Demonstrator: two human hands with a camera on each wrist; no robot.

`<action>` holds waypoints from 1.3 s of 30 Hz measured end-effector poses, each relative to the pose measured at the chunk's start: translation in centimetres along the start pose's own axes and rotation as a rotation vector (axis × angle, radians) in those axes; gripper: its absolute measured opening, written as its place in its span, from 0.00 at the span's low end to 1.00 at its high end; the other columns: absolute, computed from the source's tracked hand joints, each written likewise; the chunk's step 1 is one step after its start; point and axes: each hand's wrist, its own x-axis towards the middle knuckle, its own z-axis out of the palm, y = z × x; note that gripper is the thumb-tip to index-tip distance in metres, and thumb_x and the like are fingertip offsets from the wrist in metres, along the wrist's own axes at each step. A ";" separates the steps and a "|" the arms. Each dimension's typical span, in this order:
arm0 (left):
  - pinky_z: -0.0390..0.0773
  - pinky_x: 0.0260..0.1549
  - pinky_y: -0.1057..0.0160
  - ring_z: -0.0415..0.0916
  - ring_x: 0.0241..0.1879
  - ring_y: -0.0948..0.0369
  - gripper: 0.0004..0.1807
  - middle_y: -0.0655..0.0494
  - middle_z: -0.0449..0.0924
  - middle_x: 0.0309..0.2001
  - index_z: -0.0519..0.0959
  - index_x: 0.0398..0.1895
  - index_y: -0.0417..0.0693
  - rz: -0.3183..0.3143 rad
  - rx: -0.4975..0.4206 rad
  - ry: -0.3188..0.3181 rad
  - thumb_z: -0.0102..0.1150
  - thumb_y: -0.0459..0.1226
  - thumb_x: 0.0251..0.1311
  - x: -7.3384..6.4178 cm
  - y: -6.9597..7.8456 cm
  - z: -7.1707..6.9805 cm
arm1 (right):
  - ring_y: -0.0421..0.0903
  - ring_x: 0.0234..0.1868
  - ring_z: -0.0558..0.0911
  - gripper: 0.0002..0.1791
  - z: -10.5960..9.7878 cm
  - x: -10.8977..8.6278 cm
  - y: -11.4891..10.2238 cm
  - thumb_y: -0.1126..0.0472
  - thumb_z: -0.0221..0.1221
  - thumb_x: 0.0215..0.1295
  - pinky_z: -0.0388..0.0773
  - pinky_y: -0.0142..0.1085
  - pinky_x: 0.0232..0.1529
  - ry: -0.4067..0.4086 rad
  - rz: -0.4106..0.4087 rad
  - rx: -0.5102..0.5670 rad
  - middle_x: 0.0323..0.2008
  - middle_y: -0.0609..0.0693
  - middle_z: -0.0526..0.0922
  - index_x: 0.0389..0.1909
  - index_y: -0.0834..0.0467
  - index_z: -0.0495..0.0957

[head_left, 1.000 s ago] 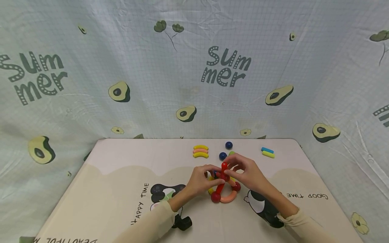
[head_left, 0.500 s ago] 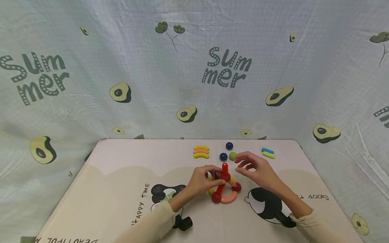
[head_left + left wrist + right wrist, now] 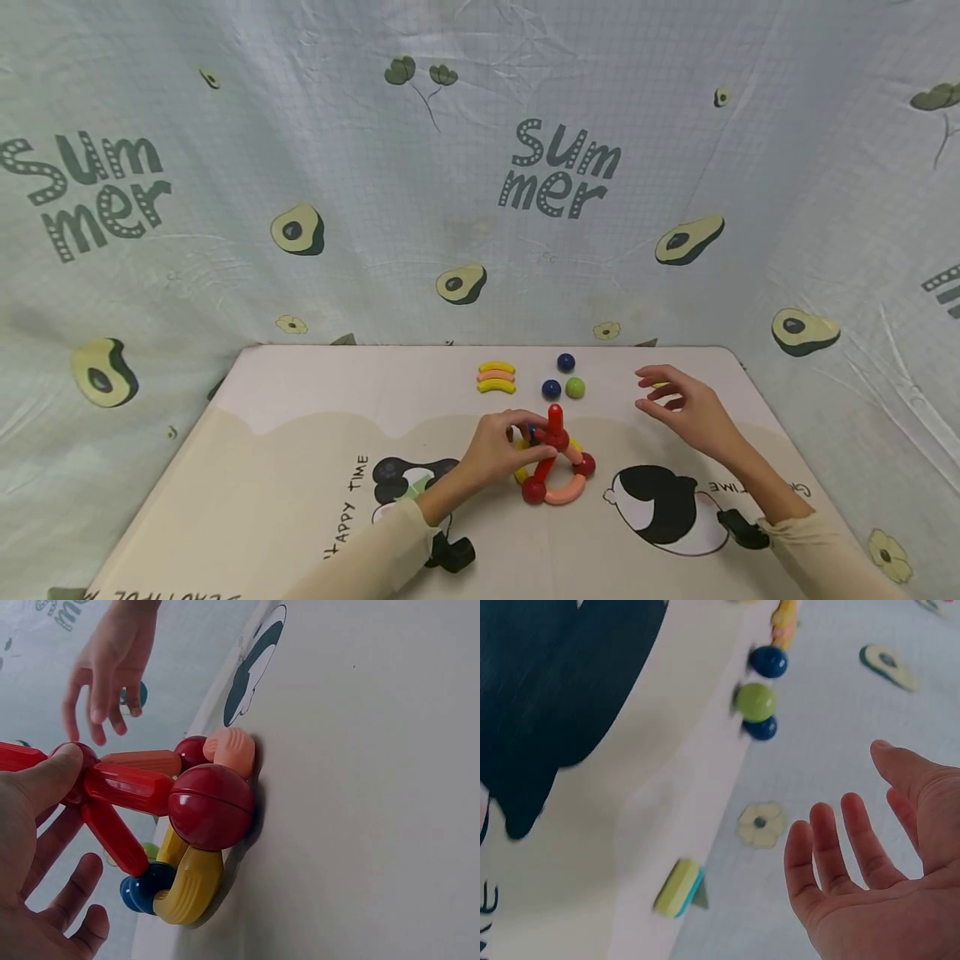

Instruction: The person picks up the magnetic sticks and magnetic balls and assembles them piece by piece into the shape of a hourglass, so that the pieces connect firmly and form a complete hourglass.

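A magnetic ball-and-rod model stands on the table: a ring of curved rods and balls, including a dark red ball (image 3: 211,806), a yellow curved rod (image 3: 193,885) and a blue ball (image 3: 154,883). Straight rods slope up from it to a red top ball (image 3: 557,440), where a red rod (image 3: 555,419) points upward. My left hand (image 3: 498,450) pinches the model at that top ball, thumb in front. My right hand (image 3: 690,408) hovers over the back right with nothing in it, fingers loosely bent. Below it lie a lime rod and a blue rod (image 3: 692,892), mostly hidden in the head view.
Behind the model lie two loose blue balls (image 3: 551,389) and a green ball (image 3: 575,387). Left of them, yellow and pink curved rods (image 3: 496,377) sit in a row. A patterned cloth (image 3: 360,167) hangs beyond the table's back edge.
My right hand has let go of the upright red rod and moved right, toward the lime and blue rods. The left hand keeps its hold on the model.
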 end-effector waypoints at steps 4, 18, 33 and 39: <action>0.73 0.31 0.68 0.79 0.39 0.54 0.19 0.57 0.88 0.43 0.86 0.52 0.47 -0.004 -0.002 -0.002 0.76 0.40 0.58 0.0 0.0 0.1 | 0.56 0.44 0.86 0.26 -0.3 0.1 1.7 0.62 0.72 0.62 0.81 0.33 0.40 0.018 0.018 -0.022 0.47 0.57 0.86 0.60 0.58 0.78; 0.71 0.31 0.71 0.78 0.39 0.53 0.19 0.56 0.88 0.42 0.86 0.52 0.46 0.005 0.003 -0.018 0.76 0.41 0.58 0.2 -0.1 0.2 | 0.66 0.47 0.80 0.24 -0.4 -0.2 8.2 0.60 0.69 0.66 0.79 0.54 0.42 0.016 0.232 -0.091 0.51 0.68 0.78 0.61 0.61 0.76; 0.71 0.30 0.71 0.79 0.39 0.53 0.19 0.57 0.88 0.42 0.86 0.53 0.47 -0.022 -0.003 -0.023 0.76 0.41 0.59 0.0 0.0 -0.1 | 0.71 0.50 0.76 0.25 1.4 0.7 10.1 0.61 0.67 0.67 0.75 0.63 0.49 0.004 0.386 -0.082 0.52 0.74 0.72 0.62 0.64 0.74; 0.71 0.31 0.71 0.79 0.39 0.52 0.19 0.56 0.88 0.41 0.86 0.53 0.47 -0.010 0.000 -0.020 0.76 0.41 0.59 0.1 0.0 -0.2 | 0.67 0.49 0.75 0.24 1.7 1.3 10.1 0.61 0.67 0.67 0.74 0.55 0.44 -0.010 0.404 -0.071 0.50 0.72 0.73 0.61 0.64 0.75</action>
